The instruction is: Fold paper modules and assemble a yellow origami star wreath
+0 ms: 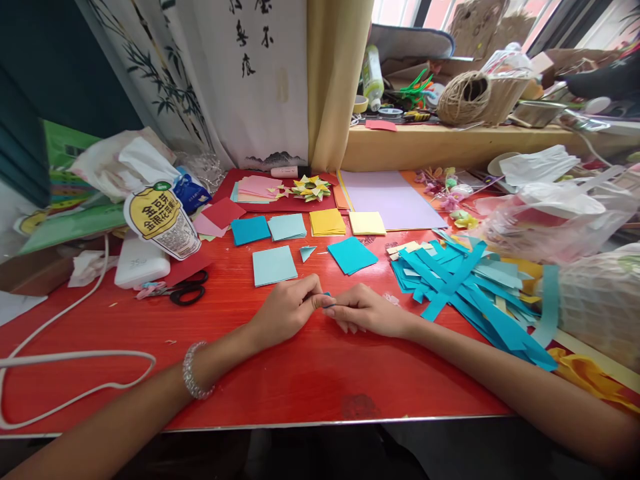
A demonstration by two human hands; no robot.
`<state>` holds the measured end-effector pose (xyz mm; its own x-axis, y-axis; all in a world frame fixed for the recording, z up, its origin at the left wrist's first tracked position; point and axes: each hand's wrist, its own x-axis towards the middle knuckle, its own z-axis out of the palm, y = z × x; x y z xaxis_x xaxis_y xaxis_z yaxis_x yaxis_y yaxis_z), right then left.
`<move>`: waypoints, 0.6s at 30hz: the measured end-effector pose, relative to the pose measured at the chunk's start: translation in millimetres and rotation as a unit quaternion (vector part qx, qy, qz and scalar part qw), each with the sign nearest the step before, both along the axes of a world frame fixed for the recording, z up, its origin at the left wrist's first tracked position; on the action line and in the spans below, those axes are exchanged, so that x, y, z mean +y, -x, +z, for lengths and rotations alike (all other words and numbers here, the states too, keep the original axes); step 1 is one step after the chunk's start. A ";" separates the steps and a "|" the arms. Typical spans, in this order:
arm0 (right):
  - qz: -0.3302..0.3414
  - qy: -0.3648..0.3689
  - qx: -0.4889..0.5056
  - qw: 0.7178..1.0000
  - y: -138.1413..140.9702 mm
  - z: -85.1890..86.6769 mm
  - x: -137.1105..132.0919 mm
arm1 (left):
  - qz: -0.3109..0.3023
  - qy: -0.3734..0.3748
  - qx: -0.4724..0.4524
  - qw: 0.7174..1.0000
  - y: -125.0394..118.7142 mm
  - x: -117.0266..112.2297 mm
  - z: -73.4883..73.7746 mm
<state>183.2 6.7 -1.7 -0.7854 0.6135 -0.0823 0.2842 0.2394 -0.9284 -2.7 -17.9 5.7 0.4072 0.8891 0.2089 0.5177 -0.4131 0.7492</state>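
My left hand (286,312) and my right hand (371,313) meet over the middle of the red table, fingers pinched together. Between the fingertips a small folded piece of blue paper (327,295) shows; most of it is hidden. Just beyond lies a small folded paper triangle (307,253), pale and darker blue. It sits between a stack of light blue paper squares (274,267) and a stack of bright blue squares (353,256). Behind are more stacks: blue (250,231), pale blue (287,227), yellow (327,223) and cream (367,223).
Blue paper strips (465,287) are heaped at the right, near my right forearm. Black-handled scissors (187,291) and a white cable (75,317) lie at the left. A folded paper star ring (311,189) and a lilac sheet (393,200) are at the back.
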 end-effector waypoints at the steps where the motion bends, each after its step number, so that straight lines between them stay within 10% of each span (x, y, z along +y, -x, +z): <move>1: -0.001 0.006 0.000 1.000 0.0 0.9 0.4 | -0.001 0.000 -0.002 1.000 0.2 -0.2 -0.1; 18: -0.053 0.078 0.037 0.995 3.4 -1.6 3.5 | 0.054 -0.089 -0.016 0.994 0.9 2.3 -0.4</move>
